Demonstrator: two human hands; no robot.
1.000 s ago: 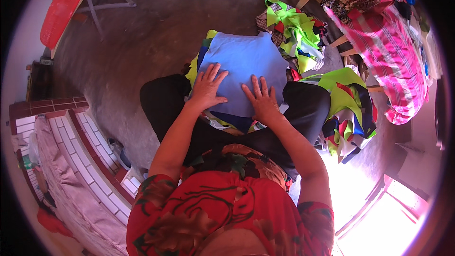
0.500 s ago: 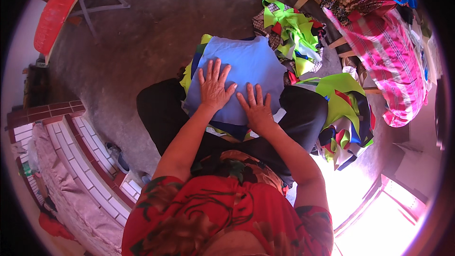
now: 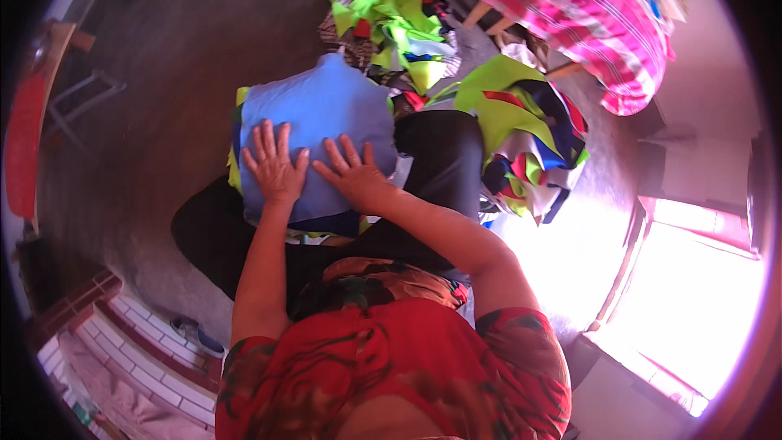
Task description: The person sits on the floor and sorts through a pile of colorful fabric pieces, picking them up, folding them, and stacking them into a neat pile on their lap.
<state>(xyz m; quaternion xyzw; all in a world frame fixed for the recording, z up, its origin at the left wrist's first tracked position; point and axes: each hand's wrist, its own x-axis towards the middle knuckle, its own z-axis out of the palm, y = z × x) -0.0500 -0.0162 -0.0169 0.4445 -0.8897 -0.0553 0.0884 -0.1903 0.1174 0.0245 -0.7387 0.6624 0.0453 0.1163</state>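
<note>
A light blue piece of cloth (image 3: 326, 98) lies spread over my lap, on top of other fabric pieces. Edges of yellow-green and dark blue cloth (image 3: 346, 223) peek out from under it. My left hand (image 3: 277, 167) rests flat on the blue cloth with its fingers spread. Beside it, my right hand (image 3: 356, 173) also lies flat on the cloth, fingers stretched and pointing up and left. Neither hand grips anything.
A heap of lime-green and checked scraps (image 3: 391, 28) lies on the floor ahead. Another colourful scrap pile (image 3: 529, 130) sits right of my knee. Pink plaid cloth (image 3: 570, 28) covers something with wooden legs. White-tiled brickwork (image 3: 147, 358) is at lower left; a bright doorway (image 3: 684, 301) at right.
The whole view has swung, so my lap, the cloth and the scrap piles appear further left. Both hands still lie flat on the blue cloth.
</note>
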